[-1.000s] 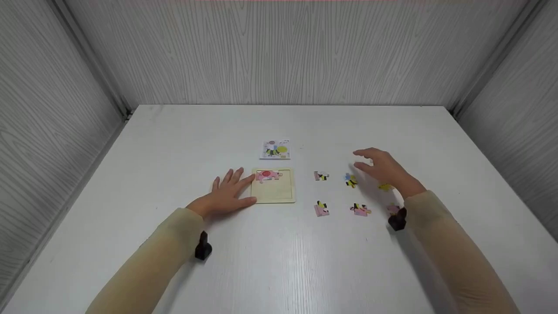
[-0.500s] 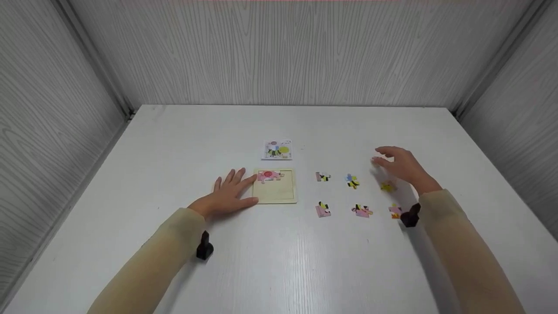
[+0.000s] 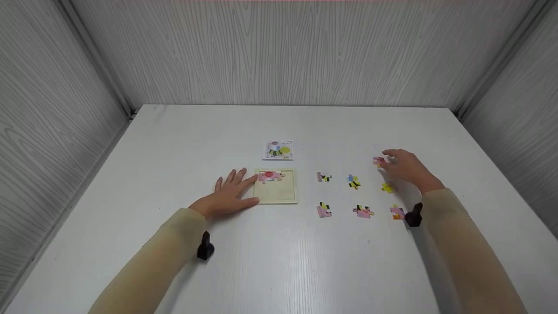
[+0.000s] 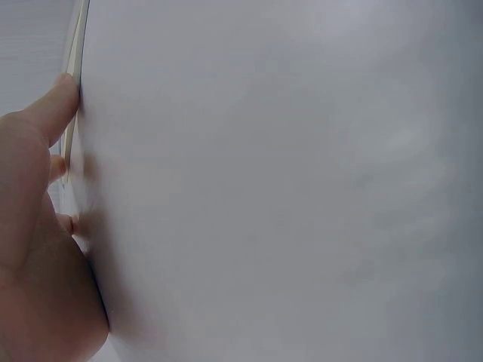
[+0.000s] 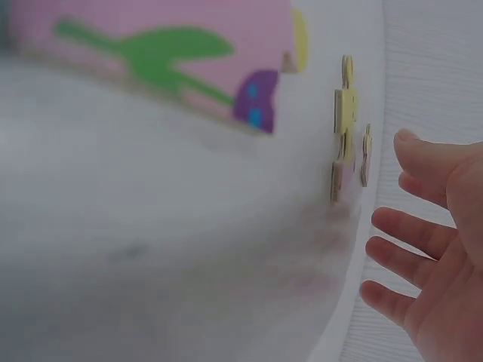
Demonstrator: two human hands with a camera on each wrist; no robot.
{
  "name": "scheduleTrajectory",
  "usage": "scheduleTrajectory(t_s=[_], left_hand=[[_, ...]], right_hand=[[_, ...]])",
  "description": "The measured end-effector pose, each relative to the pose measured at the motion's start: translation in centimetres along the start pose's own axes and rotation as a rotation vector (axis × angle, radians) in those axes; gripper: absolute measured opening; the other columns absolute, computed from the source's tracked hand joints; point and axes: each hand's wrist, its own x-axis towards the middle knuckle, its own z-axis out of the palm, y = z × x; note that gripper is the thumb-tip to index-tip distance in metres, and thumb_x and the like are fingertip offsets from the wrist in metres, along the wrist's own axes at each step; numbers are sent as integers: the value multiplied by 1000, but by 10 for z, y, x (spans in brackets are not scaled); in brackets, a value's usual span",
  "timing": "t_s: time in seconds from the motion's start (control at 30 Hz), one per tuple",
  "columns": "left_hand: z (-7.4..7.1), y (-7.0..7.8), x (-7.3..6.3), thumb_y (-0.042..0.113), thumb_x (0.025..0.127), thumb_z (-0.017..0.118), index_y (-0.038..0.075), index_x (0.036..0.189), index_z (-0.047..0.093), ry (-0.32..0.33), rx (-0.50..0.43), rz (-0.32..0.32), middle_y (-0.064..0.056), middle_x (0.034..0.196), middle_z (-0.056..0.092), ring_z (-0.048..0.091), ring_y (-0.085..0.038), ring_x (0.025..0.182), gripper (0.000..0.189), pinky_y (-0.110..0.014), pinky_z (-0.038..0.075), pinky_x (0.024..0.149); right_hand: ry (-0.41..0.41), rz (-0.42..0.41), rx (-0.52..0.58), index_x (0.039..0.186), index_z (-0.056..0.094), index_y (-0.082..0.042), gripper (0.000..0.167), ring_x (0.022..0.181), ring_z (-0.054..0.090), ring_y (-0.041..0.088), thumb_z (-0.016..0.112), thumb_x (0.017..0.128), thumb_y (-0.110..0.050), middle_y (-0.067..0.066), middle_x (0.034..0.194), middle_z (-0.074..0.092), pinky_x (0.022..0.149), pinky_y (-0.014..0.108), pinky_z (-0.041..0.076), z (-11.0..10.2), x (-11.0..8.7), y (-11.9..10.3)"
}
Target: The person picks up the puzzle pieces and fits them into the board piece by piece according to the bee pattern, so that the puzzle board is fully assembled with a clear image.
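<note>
In the head view my left hand (image 3: pixel 229 194) lies with spread fingers beside the square wooden puzzle tray (image 3: pixel 279 201), thumb and index fingertip at its left edge. Pink jigsaw pieces with a red circle (image 3: pixel 269 175) lie along the tray's top. The left wrist view shows the thumb (image 4: pixel 56 109) against the tray's edge. My right hand (image 3: pixel 407 168) hovers over the table at the right, its fingertips right at a pink jigsaw piece (image 3: pixel 378 161). Fingers and thumb stand apart in the right wrist view, with nothing between them.
Several loose jigsaw pieces lie right of the tray, including a bee piece (image 3: pixel 353 181), a yellow piece (image 3: pixel 387 187) and a pink piece with a green plant (image 5: pixel 173 60). A picture card (image 3: pixel 278 150) lies behind the tray. Grey wood-grain walls (image 3: pixel 279 52) border the table.
My right hand has moved right, uncovering the pink piece at the back right and more of the yellow and front right pieces. The left hand has stayed at the tray.
</note>
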Motion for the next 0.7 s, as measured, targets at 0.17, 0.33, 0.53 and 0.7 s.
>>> scheduleTrajectory(t_s=[0.17,0.33,0.53,0.7], left_hand=[[1,0,1,61,90,41,25,151,12,-5,1,-9,-11,155,-6,-13,-33,139,77,-59,-8,104],[2,-1,2,63,89,40,27,151,11,-7,4,-17,-10,155,-7,-14,-32,139,77,-58,-9,104],[1,-2,1,62,89,41,26,151,12,-2,-3,-8,-11,155,-7,-14,-33,139,77,-59,-9,103],[1,-1,1,61,90,41,25,151,12,0,-1,0,-11,155,-6,-14,-33,139,76,-60,-9,104]], right_hand=[[-28,9,-4,139,35,4,57,127,30,44,52,96,-28,30,138,34,102,58,23,2,2,3],[-40,-3,-8,138,36,6,58,126,31,45,53,94,-28,30,137,35,102,58,24,3,4,7],[-42,-45,-46,135,39,8,54,127,29,46,54,94,-24,32,136,36,102,57,23,3,9,9],[-33,-74,-77,131,45,8,49,125,31,46,55,93,-21,32,132,39,102,57,24,4,12,10]])
